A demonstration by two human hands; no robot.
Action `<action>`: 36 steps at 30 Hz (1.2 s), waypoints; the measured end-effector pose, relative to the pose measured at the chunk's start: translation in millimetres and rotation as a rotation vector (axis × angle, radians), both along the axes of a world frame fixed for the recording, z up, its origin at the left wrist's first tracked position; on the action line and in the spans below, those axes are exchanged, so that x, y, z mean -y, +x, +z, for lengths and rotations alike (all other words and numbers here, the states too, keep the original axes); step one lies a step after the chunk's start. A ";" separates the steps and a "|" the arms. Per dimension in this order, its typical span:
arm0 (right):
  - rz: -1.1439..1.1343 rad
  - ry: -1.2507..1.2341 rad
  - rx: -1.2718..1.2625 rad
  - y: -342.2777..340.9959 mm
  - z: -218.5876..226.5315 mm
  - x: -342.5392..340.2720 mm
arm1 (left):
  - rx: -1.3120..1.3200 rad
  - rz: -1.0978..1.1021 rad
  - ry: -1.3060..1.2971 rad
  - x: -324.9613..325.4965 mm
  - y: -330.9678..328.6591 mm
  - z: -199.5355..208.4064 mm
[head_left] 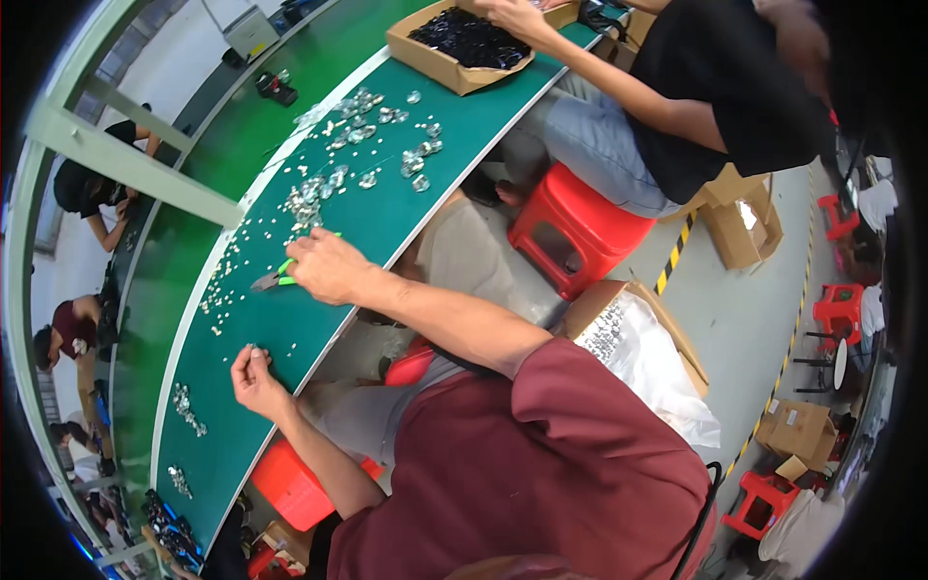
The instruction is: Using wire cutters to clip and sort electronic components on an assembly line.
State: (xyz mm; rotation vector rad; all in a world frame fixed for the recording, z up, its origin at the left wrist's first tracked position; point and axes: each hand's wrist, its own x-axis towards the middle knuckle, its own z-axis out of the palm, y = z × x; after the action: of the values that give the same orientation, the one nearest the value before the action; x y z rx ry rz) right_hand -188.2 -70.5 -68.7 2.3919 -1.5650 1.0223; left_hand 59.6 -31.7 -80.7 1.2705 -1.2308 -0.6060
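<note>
A factory workshop is indicated by a long green bench (217, 454), over which small parts (309, 198) are scattered in loose clusters and pliers (281, 277) are held. On it, an open box (425, 67) is filled with black pieces. Red stools (609, 232) are placed along one side, and more people (82, 324) are seen beyond a pale frame (126, 159). The grey floor (725, 319) is marked with black-and-yellow tape (677, 253), and cartons (802, 430) are kept on it.

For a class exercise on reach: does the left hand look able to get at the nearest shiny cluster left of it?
Probably yes: the left hand is close to the shiny cluster, with only bare green table seen between them; the right hand, holding the pliers, is out of the way.
</note>
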 end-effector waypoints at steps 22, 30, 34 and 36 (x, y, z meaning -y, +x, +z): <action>-0.005 -0.151 0.054 0.6 -1.2 0.6 | -0.116 0.015 0.006 -6.0 7.1 2.3; 0.160 -0.265 0.490 5.4 7.8 -4.8 | -0.264 -0.156 -0.014 -28.0 0.5 12.3; 0.345 0.056 0.811 16.6 29.5 -49.8 | -0.270 -0.076 0.040 -57.7 -37.9 37.6; 0.394 0.189 0.837 7.8 29.4 -64.0 | -0.291 -0.139 0.087 -54.2 -54.6 39.5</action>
State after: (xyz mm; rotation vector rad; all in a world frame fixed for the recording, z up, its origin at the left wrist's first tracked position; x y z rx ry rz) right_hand -180.4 -6.5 -39.3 2.6160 -1.4153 2.2715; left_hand 5.0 22.5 -41.3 1.1275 -1.0641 -0.9202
